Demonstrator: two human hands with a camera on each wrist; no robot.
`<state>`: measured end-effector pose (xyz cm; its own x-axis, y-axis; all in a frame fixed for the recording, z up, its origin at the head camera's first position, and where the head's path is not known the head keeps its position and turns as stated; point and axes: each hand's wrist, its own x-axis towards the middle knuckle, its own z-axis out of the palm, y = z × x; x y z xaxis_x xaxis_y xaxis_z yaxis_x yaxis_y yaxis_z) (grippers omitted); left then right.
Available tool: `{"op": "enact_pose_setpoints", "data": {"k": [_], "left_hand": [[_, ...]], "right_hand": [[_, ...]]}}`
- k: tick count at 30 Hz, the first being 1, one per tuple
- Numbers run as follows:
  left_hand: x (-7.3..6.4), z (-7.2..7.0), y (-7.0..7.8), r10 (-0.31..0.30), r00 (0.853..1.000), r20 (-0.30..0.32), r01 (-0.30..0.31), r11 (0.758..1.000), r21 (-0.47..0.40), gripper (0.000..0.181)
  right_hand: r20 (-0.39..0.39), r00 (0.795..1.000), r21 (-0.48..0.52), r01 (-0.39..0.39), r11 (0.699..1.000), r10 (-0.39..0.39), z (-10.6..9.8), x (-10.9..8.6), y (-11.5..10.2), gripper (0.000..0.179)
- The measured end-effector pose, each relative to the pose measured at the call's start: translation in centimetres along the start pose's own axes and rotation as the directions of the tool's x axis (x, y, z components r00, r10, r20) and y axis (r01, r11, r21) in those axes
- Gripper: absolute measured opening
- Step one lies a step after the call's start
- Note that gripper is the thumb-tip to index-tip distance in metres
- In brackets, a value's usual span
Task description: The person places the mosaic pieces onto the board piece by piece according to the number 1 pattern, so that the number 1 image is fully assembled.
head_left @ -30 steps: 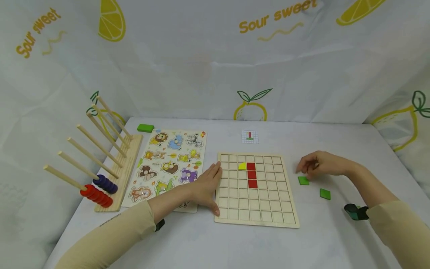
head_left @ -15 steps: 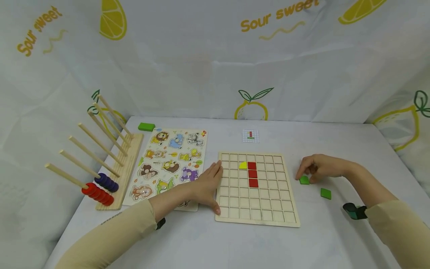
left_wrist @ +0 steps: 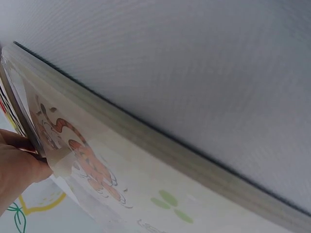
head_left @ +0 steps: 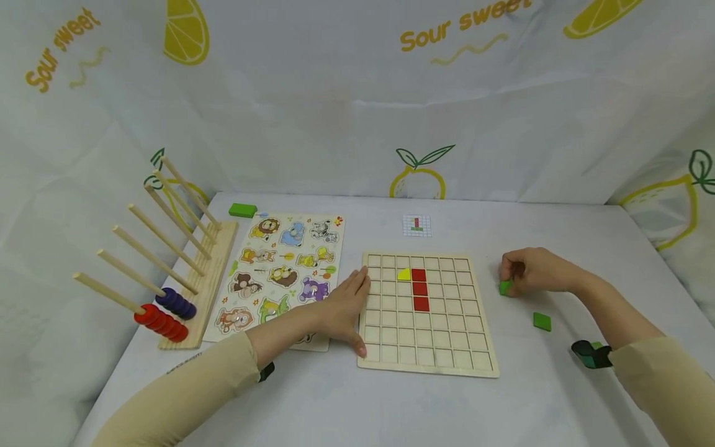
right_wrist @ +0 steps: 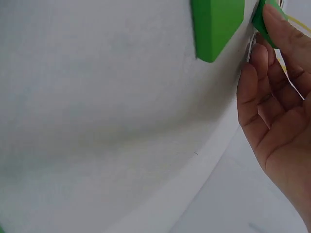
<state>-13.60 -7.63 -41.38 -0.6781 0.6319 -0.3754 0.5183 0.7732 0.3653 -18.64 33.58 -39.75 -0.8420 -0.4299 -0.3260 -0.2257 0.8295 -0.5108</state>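
Observation:
My right hand [head_left: 536, 270] pinches a green square tile [head_left: 505, 287] between thumb and fingers, just right of the wooden grid board [head_left: 452, 341]. The right wrist view shows the thumb on this tile, with a second green tile [right_wrist: 216, 29] lying nearby on the table. My left hand [head_left: 343, 310] rests along the board's left edge, fingers extended and thumb spread toward its lower corner. In the board's upper middle, red square tiles [head_left: 420, 289] form a column, and a yellow quarter-round tile [head_left: 404, 275] sits left of the top one.
A small pattern card [head_left: 417, 225] lies behind the board. To the left are an animal puzzle board [head_left: 285, 257], a peg abacus [head_left: 215, 282] with red and blue rings, and a green block [head_left: 242, 210]. Another green piece [head_left: 596, 344] shows partly behind the right wrist strap.
My right hand came down on the nearer green tile, gripped it, and has lifted and tilted it slightly away from me. The left hand stays on the board's edge.

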Motion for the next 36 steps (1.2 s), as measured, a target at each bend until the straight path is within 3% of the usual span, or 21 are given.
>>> {"op": "enact_pose_setpoints", "data": {"k": [11,36], "left_hand": [[0.1,-0.2,0.0,0.005,1.0,0.0,-0.005,1.0,0.004,0.139],[-0.1,-0.3,0.1,0.002,1.0,0.0,-0.002,1.0,-0.007,0.138]], "right_hand": [[-0.075,0.995,0.045,0.064,0.997,-0.061,-0.3,0.6,-2.2,0.011],[0.0,0.989,0.196,0.148,0.969,-0.151,3.9,2.9,-10.0,0.013]]}}
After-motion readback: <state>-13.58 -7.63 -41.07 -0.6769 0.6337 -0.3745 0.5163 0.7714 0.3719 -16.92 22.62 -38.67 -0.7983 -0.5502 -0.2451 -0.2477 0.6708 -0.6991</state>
